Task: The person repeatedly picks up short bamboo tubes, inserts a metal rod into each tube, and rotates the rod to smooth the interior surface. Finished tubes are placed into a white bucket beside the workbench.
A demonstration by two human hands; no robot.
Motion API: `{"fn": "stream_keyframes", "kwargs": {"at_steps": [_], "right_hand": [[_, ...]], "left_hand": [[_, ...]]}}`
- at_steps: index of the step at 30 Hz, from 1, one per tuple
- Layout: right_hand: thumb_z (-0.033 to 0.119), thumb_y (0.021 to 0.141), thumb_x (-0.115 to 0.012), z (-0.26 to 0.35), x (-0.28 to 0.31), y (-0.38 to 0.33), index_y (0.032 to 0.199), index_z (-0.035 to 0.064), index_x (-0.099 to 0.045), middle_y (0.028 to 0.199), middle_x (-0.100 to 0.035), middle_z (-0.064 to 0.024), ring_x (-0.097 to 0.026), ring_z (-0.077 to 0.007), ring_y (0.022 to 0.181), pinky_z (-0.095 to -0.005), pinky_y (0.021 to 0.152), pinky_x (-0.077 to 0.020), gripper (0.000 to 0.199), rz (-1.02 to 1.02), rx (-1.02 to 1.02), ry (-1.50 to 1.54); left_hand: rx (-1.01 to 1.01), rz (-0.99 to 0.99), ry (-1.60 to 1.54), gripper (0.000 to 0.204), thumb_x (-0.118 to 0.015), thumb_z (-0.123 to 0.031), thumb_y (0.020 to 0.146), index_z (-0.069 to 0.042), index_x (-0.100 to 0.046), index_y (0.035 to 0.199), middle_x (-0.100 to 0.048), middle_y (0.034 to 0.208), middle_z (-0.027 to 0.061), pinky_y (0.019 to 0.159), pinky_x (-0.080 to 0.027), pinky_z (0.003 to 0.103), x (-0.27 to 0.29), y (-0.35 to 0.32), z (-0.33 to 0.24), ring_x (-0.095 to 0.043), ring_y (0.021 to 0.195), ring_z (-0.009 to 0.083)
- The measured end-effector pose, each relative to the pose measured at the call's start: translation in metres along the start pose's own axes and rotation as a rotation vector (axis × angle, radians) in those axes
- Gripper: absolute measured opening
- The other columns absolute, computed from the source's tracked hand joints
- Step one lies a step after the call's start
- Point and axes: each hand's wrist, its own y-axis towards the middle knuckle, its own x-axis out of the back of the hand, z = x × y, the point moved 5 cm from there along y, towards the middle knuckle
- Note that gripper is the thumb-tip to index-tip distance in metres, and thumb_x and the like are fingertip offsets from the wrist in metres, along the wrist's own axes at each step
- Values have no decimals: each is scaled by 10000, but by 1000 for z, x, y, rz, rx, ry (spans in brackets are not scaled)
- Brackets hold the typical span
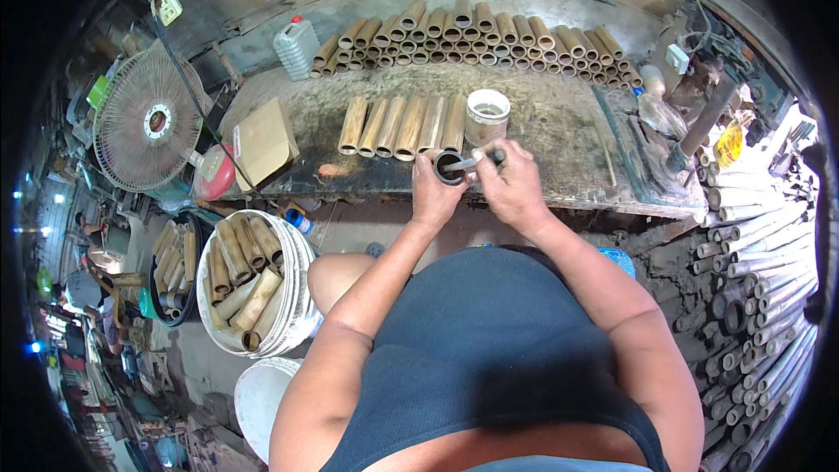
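Note:
My left hand [432, 195] is wrapped round a short bamboo tube [447, 170], its dark open end turned up toward me. In my right hand [514, 189] is a small brush [466, 163], pinched by the fingers, its pale end reaching into the mouth of that tube. Both hands are at the front edge of the worktable. Just beyond them stands a white pot [487, 127] with liquid inside. To its left several bamboo tubes [410, 127] lie side by side in a row. The far part of the held tube is hidden.
Stacked bamboo tubes [463, 39] line the back of the worktable [288, 87], beside a plastic jug [298, 49]. A fan [157, 122] and cardboard box [264, 144] stand left. A white bucket [301, 280] holds more tubes. Long bamboo poles [769, 288] are piled right.

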Motion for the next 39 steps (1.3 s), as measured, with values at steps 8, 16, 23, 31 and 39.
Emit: {"fn": "stream_keyframes", "kwargs": {"at_steps": [8,16,23,31,39], "right_hand": [[201,916,-678,14,12,3,1004,56,-646,912,-633,-169,-603,-369,877,-455,855,-433,172,-37,72,0],[172,952,-676,33,68,6,1015,44,-678,939,-663,-108,-633,-248,916,-359,862,-474,142,-214,119,121],[167,1012,-628,-18,88,11,1051,19,-638,819,-690,-44,-640,-89,764,-237,713,-484,153,-283,-142,372],[229,1010,-632,-94,78,3,984,44,-639,745,-683,-12,-585,-75,694,-248,672,-458,187,-290,-316,244],[223,996,-650,-131,49,44,1060,12,-638,858,-724,-98,-669,-170,783,-308,750,-512,221,-337,-257,138]], "left_hand": [[-55,46,3,634,-891,-184,696,-32,-543,1203,-612,1143,181,968,-478,451,-4,1,6,-597,1099,373],[382,107,-610,619,-864,-88,773,-7,-485,1255,-616,1138,128,772,-578,340,-6,-3,40,-661,946,195],[466,-44,-870,692,-837,-57,807,-45,-404,1346,-568,1185,128,702,-640,315,-4,-9,45,-662,936,204],[657,186,-545,682,-858,-219,833,3,-428,1314,-553,1185,151,603,-610,304,1,-23,100,-653,818,182],[530,151,-627,603,-800,-20,833,-43,-450,1323,-612,1073,106,678,-596,308,-5,-45,121,-653,812,173]]}}
